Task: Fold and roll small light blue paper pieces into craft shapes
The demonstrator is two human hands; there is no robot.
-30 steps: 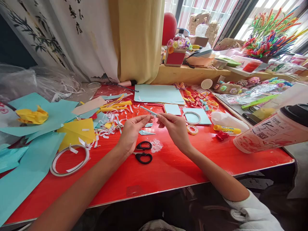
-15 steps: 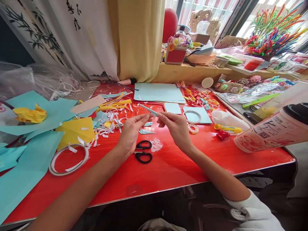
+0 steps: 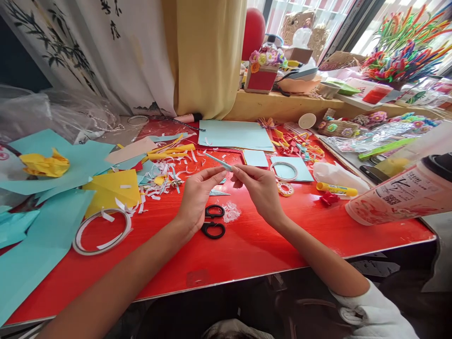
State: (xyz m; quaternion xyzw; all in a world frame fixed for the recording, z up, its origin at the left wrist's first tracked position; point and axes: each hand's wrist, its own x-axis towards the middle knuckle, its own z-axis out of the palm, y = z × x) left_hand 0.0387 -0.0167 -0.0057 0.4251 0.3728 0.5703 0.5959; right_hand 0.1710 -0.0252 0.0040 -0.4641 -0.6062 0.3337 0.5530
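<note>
Work piece: slim light-blue paper piece (image 3: pixel 219 161), pointed at its far left end, smooth-faced, raised above the table centre between both hands.
Right hand (image 3: pixel 261 193): thumb and fingers clamped on the near right end of the paper piece.
Left hand (image 3: pixel 194 197): thumb and forefinger drawn together at the near left side of the piece; cannot tell whether they grip it.
Work surface: red table (image 3: pixel 240 254), glossy, with a pale edge strip.
Cutting tool: scissors (image 3: pixel 215 221) with black looped handles, lying just right of the left wrist; blades hidden by that hand.
Centre items: clump of white shreds (image 3: pixel 232 212) just right of the scissors; small pointed blue piece (image 3: pixel 218 193) on the far side of them.
Far centre: flat light-blue sheets (image 3: pixel 235 135), rectangular, overlapping.
Left area: curled paper scraps (image 3: pixel 165 179), flat yellow sheet (image 3: pixel 113 190), wide tape ring (image 3: pixel 76 240) near the sheet's near edge, crumpled yellow paper (image 3: pixel 45 163) on large blue paper (image 3: pixel 81 162).
Right area: white tape ring (image 3: pixel 295 172) partly on a blue square (image 3: pixel 303 172); small tape roll (image 3: pixel 285 189) just nearer; yellow glue stick (image 3: pixel 337 189) lying flat.
Far right: pink printed cup (image 3: pixel 399 193) with black lid, appearing tilted.
</note>
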